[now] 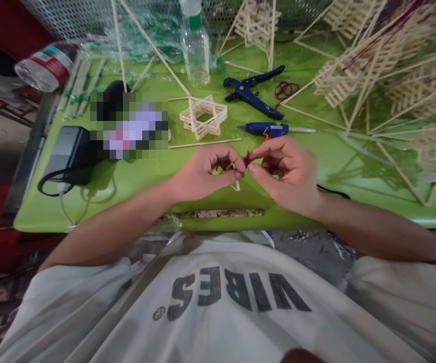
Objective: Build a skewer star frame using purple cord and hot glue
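Observation:
My left hand (210,171) is closed, pinching a small piece of thin wooden sticks (236,185) with dark red string about it; most of the piece is hidden by the fingers. Close against it, my right hand (288,174) pinches the dark red string (247,158) between thumb and forefinger. Both hands are held over the front of the green table (127,196). Just beyond them lie a blue glue gun (268,129) and a single stick (206,143). A star-shaped stack of sticks (207,132) stands farther back.
Blue-handled cutters (250,96) and a loop of red string (286,91) lie behind the glue gun. Stick frames (348,65) crowd the right. A clear bottle (196,50) stands at the back. On the left are a charger block (70,151) with cable and a plastic bottle (47,65).

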`<state>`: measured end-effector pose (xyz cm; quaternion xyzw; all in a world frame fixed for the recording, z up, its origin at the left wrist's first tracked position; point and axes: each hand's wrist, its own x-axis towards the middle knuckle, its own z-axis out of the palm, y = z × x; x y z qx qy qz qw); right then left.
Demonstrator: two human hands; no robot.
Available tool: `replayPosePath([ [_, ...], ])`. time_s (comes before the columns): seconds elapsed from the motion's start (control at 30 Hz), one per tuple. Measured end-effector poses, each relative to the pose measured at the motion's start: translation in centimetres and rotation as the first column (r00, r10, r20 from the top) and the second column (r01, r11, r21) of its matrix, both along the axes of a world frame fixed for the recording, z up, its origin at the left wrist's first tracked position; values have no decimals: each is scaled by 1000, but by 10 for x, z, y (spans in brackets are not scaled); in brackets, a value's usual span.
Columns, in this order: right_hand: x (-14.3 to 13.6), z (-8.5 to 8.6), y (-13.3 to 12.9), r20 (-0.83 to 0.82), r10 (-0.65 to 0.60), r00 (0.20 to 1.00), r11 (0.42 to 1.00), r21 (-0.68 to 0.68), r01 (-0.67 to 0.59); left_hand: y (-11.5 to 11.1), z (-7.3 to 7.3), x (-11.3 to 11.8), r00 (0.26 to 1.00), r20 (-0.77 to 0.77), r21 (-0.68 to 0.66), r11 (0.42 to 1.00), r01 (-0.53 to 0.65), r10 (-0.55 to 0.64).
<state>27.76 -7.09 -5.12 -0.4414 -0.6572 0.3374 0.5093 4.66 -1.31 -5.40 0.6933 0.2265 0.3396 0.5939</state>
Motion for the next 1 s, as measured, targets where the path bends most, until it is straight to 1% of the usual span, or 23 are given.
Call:
replayPosePath([
  [0.13,1,-1,2,108,-34,994,994,110,22,0,-3,0,999,26,-1,1000,23,-23],
  [0.2,2,-2,3,151,-21,988,986,165,-4,0,-2,0,999,43,-24,999,25,-24],
  [0.3,3,-2,5,182,10,983,983,179,-43,-2,1,0,998,66,-94,995,22,-16],
  [0.37,4,-2,6,197,10,980,983,177,-46,-2,2,0,997,79,-131,991,32,-22],
  [0.5,4,-3,7,219,-6,976,975,218,-43,-2,3,0,996,87,-159,986,40,-26],
  [0.73,2,0,7,248,27,968,973,215,-82,-1,4,1,993,115,-179,984,21,-1],
  [0.87,3,-2,7,261,8,965,982,178,-56,-2,5,1,995,99,-179,984,6,11],
  [1.0,4,-9,6,165,13,986,991,130,-35,-2,3,1,995,98,-167,986,3,13],
])
